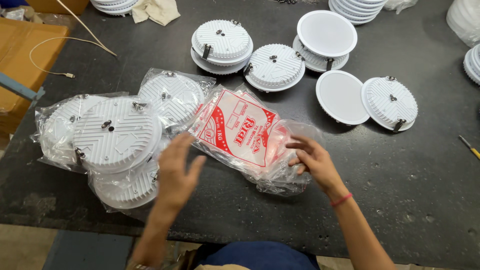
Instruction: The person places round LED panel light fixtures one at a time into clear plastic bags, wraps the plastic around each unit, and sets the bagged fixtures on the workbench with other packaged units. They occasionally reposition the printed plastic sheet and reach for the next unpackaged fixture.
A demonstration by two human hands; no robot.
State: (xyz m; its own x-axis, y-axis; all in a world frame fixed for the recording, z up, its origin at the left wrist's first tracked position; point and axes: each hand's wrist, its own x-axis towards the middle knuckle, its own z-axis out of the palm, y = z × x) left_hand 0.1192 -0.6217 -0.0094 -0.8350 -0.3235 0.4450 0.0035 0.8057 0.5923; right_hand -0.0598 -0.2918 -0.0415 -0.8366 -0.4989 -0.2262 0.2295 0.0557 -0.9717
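Note:
A stack of clear plastic bags with red and white print (240, 132) lies on the dark table in front of me. My right hand (312, 160) rests on the stack's right edge, fingertips pinching the loose clear film. My left hand (177, 170) hovers with spread fingers just left of the stack, holding nothing. To the left, round white ribbed light fittings lie in clear bags, one bare fitting (116, 132) lying on top of them and another bagged one (172, 96) behind.
More white round fittings (222, 42) (275, 66) (390, 102) and flat white discs (326, 32) (341, 96) lie across the dark table (410, 170). A cardboard box (22, 55) and a cable sit at far left. A yellow tool (470, 147) lies at the right edge.

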